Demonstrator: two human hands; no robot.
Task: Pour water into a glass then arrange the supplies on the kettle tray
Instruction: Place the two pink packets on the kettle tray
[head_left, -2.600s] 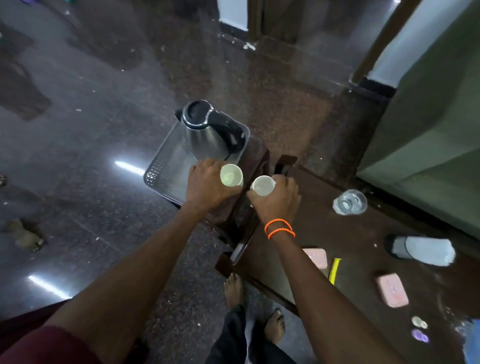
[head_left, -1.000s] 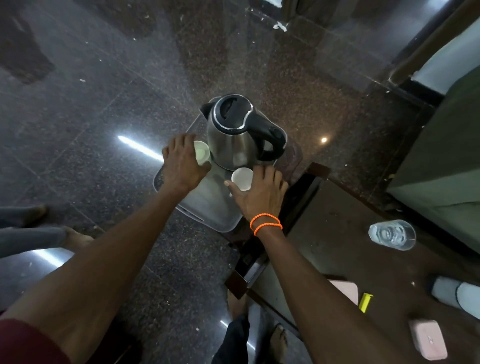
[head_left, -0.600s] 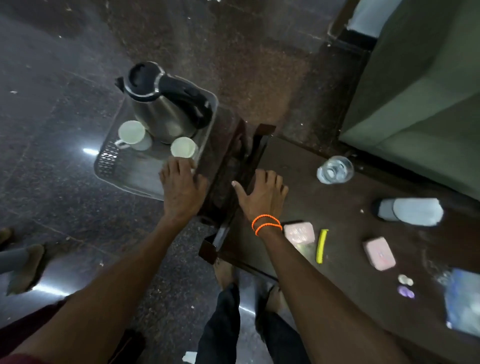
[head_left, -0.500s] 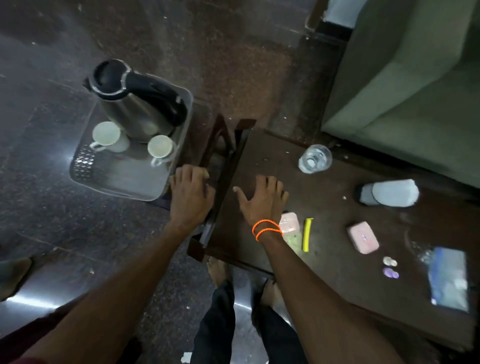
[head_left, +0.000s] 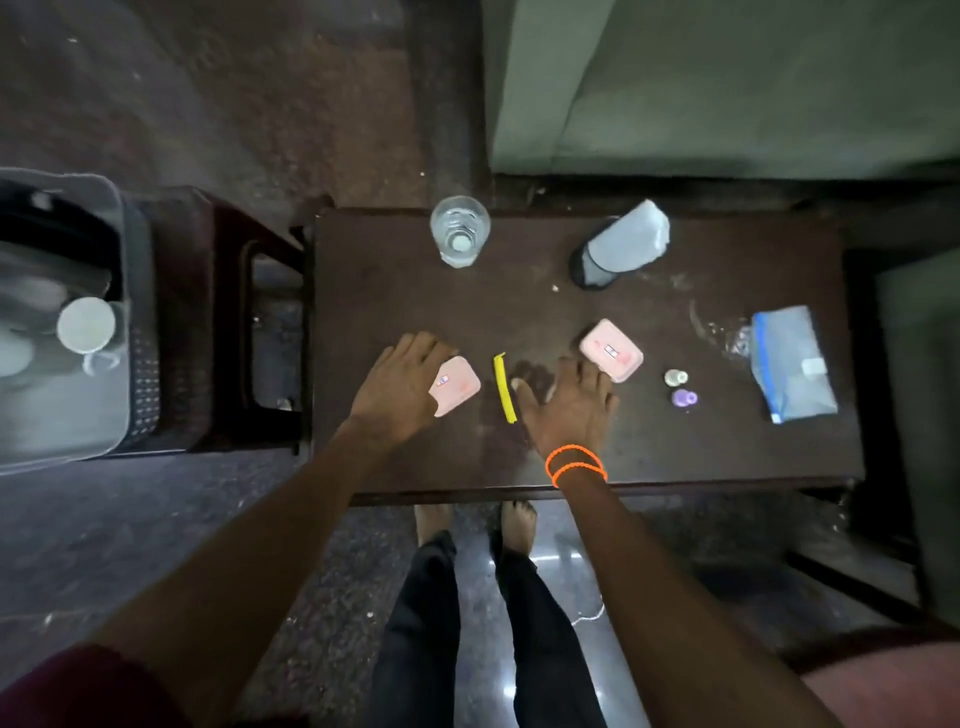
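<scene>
Pink packets are what my hands are going for on the dark wooden desk (head_left: 675, 249). My left hand (head_left: 397, 387) lies flat over the near-left pink packet (head_left: 457, 385), fingers spread across its left half but not yet closed on it. My right hand (head_left: 569, 405) is spread palm-down with nothing in it, its fingertips just short of the second pink packet (head_left: 612, 352), which lies ahead and slightly right. Between the two hands sits a yellow sachet (head_left: 504, 387), its long axis running away from me, closer to my right thumb.

The kettle tray (head_left: 132, 332) stands well to my left on a separate stool, blurred, with a white cup (head_left: 85, 326) on it; so everything gathered has to travel left across the gap at the desk's left edge, and my left hand is the nearer carrier. The glass of water (head_left: 460, 231) stands at the far edge, already filled as far as I can judge, with a bottle (head_left: 621, 247) lying on its side beside it to the right. Two small creamer tubs (head_left: 680, 387) and a blue-edged bag (head_left: 792, 361) lie further right, within my right hand's reach only. The desk between me and the packets is bare, so sliding them is easy.
</scene>
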